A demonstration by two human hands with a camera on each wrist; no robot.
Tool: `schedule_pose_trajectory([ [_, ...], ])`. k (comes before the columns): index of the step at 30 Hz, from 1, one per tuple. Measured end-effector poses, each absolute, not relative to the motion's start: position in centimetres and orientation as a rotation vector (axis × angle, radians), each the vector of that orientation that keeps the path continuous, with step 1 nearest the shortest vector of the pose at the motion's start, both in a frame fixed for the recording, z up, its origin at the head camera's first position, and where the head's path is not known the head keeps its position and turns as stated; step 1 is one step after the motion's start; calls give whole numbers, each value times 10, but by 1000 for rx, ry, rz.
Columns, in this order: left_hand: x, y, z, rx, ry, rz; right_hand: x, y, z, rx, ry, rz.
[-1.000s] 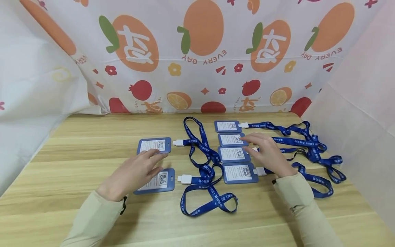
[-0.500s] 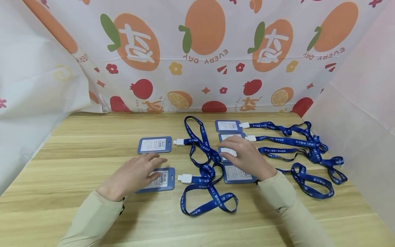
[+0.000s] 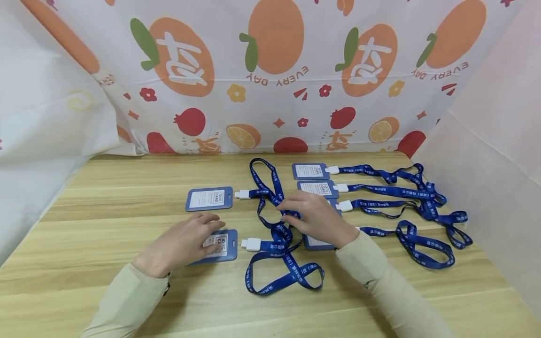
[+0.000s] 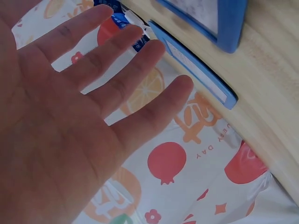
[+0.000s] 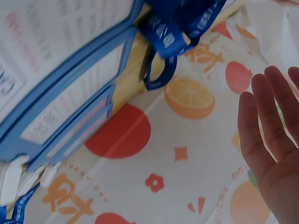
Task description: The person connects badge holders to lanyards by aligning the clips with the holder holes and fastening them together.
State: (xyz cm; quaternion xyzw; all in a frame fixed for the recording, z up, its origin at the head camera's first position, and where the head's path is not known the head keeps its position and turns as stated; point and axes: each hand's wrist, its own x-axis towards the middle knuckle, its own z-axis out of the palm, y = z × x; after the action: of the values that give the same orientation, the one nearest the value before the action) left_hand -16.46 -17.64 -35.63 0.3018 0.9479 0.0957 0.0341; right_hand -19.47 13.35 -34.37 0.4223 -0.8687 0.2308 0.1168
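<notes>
My left hand (image 3: 181, 244) hovers over the lower left ID card holder (image 3: 226, 246), covering part of it. Its fingers (image 4: 154, 107) are spread and straight in the left wrist view. Above it lies the other left card holder (image 3: 209, 199), beside a white clip (image 3: 243, 194). My right hand (image 3: 319, 218) is over the lanyards and the right column of card holders, hiding most of the lower two. Extended fingers (image 5: 251, 121) in the right wrist view hold nothing. Nearest to its fingertips is the tangled blue lanyard (image 3: 276, 199) in the middle.
The top right card holder (image 3: 310, 171) and the one below it (image 3: 314, 188) clip to blue lanyards (image 3: 393, 191) trailing right. A second middle lanyard (image 3: 270, 286) loops at the front. A fruit-print cloth (image 3: 236, 112) hangs behind the wooden table (image 3: 105, 188).
My right hand has moved left, from the clips of the right card holders to the middle lanyards. The left hand has stayed nearly in place. The card holders lie as before.
</notes>
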Motion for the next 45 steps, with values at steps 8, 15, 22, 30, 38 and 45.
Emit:
schedule_pose_trajectory([
  [8,-162,-183,-361,927,2909,349,-193,109,-352,1332,-2578,659],
  [15,-163,-186,-364,867,2853,341,-193,96,-354,1398,-2627,572],
  [22,-162,-184,-365,849,2813,368,-192,84,-352,1493,-2701,492],
  [30,-164,-177,-365,870,2819,309,-192,73,-358,1571,-2750,448],
  [38,-165,-176,-366,869,2820,332,-190,62,-364,1564,-2828,327],
  [45,-163,-178,-366,896,2813,362,-190,55,-367,1599,-2860,226],
])
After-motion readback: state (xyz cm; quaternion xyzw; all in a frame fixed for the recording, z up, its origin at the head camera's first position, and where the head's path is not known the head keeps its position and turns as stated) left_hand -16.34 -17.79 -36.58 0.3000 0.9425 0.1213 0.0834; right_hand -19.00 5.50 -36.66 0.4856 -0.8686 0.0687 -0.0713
